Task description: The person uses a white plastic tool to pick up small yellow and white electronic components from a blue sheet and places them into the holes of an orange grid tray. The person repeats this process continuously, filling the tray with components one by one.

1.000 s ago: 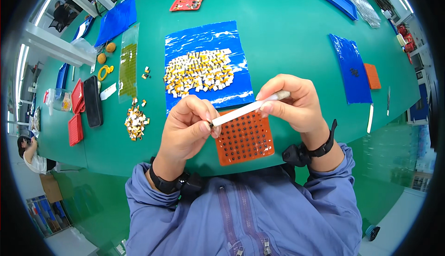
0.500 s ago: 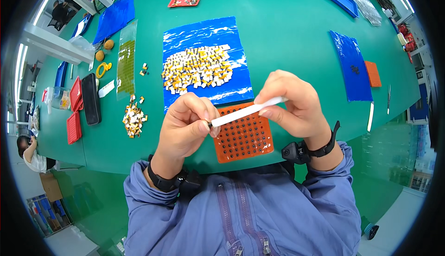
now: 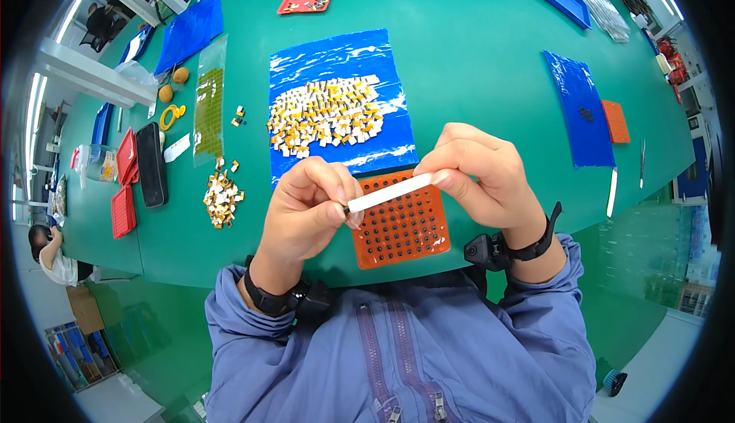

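Note:
My right hand [image 3: 486, 182] pinches a flat white stick [image 3: 390, 192] by its right end, between thumb and fingers. At the stick's left end, my left hand [image 3: 306, 205] is closed, thumb against fingertips, on a tiny dark piece [image 3: 347, 211]; its kind is too small to make out. The stick's left tip touches or nearly touches this piece. Beneath both hands lies an orange tray [image 3: 383, 263] with rows of small black parts, partly covered by the fingers and stick. Beyond it, many small white and amber pieces [image 3: 325, 117] are heaped on a blue sheet [image 3: 329, 49].
A smaller pile of the white and amber pieces [image 3: 222, 197] lies left, near a black case [image 3: 153, 166] and red trays [image 3: 122, 212]. Yellow scissors [image 3: 170, 119] lie farther back. At right are another blue sheet [image 3: 578, 128], an orange block [image 3: 615, 122] and tweezers [image 3: 642, 164].
My right hand's fingers have shifted along the stick, so its right end no longer sticks out past the thumb. My left hand has stayed in nearly the same place.

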The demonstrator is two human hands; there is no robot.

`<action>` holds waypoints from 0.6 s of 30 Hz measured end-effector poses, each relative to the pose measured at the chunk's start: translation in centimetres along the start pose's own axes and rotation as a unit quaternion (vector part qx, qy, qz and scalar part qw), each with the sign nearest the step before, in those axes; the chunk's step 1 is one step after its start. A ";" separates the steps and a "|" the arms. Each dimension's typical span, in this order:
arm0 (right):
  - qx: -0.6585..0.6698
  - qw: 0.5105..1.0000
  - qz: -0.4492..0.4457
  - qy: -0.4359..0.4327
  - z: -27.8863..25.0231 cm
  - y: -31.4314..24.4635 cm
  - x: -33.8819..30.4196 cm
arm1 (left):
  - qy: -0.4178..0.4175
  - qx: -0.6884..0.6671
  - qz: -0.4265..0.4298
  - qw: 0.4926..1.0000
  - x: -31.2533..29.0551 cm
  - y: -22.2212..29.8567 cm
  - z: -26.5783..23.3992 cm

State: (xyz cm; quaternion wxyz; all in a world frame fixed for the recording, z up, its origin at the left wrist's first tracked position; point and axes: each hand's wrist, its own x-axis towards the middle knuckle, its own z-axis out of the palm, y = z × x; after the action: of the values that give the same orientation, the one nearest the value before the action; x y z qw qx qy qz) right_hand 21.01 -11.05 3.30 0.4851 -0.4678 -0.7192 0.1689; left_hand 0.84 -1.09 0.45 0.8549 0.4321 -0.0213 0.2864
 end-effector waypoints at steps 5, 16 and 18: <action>0.029 0.999 0.008 0.042 0.6 -0.5 0.3 | 0.014 0.036 0.002 0.999 0.0 0.2 0.1; 0.143 0.987 0.017 0.076 -0.3 -0.7 0.2 | 0.084 0.068 0.074 0.991 0.2 -0.1 0.0; 0.107 0.987 -0.051 0.112 -0.4 -0.6 0.6 | 0.107 0.095 0.077 0.987 0.2 0.5 -0.1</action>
State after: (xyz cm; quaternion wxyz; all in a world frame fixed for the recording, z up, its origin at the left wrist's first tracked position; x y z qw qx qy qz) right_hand 21.01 -10.98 4.27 0.6181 -0.3922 -0.6607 0.1664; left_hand 0.70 -0.72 0.82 0.7824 0.4753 0.0647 0.3972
